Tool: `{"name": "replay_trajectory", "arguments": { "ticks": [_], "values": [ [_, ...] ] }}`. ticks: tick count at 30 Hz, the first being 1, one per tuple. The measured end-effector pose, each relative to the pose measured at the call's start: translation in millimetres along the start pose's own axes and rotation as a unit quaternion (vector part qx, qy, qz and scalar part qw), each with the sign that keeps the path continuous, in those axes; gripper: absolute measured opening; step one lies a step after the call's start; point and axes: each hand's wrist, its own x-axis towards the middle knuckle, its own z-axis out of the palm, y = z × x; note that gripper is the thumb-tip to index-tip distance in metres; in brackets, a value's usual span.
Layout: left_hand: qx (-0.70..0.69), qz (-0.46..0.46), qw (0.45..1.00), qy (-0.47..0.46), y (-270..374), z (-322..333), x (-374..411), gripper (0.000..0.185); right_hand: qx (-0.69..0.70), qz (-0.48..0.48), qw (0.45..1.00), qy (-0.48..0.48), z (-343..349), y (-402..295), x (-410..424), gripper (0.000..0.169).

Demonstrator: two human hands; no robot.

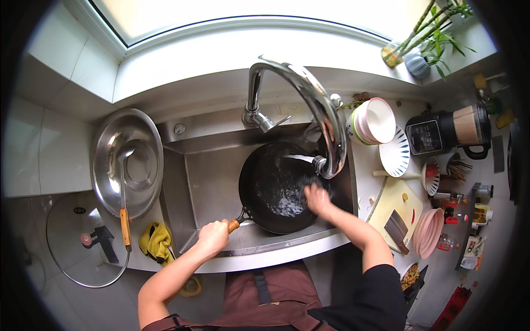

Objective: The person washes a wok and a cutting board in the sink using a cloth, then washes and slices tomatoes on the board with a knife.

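Note:
A black wok (265, 182) rests tilted in the right part of a stainless steel sink (209, 173). My left hand (214, 238) grips its wooden handle (234, 225) near the sink's front edge. Inside the wok, against its right side, is my right hand (318, 200), its fingers closed around a blurred dark grey scrubber (309, 183) whose exact kind is hard to make out. Water streams into the wok from the chrome faucet (319, 107), which arches over it. Foamy water (287, 202) lies in the wok's bottom.
A steel basin (145, 194) with a ladle (123, 182), a glass lid (78, 256) and a yellow cloth (155, 242) are left of the sink. To the right stand stacked bowls (379, 120), a cutting board (383, 202) with a cleaver (396, 227), a pink basket (426, 233) and a blender (447, 130).

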Motion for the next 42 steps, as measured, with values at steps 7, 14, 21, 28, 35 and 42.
{"name": "replay_trajectory", "arguments": {
  "ticks": [7, 14, 21, 28, 35, 42],
  "values": [
    [-0.036, 0.008, 0.999, -0.036, -13.8, 20.2, 8.2, 0.026, 0.539, -0.046, 0.832, -0.123, -74.9, -169.0, 27.7, 0.048],
    [-0.055, -0.022, 0.993, -0.098, -21.9, 10.2, -2.8, 0.028, 0.299, 0.129, 0.919, 0.221, -38.9, -131.0, 191.3, 0.045],
    [-0.078, -0.021, 0.983, -0.163, -6.8, -23.0, -2.2, 0.032, 0.162, 0.073, 0.979, 0.097, 57.2, 0.4, 64.2, 0.038],
    [-0.75, -0.123, 0.512, -0.4, -26.9, -6.0, 4.9, 0.028, 0.498, 0.017, 0.826, -0.264, -82.9, -126.8, 14.6, 0.048],
    [-0.71, -0.103, 0.595, -0.361, 20.2, -22.7, -32.0, 0.023, 0.641, 0.075, 0.764, 0.021, -104.5, -118.1, 97.7, 0.044],
    [-0.641, -0.128, 0.738, -0.166, 42.2, -65.7, -107.9, 0.027, 0.666, 0.061, 0.73, 0.143, -170.2, -54.7, 127.3, 0.038]
  ]
}}
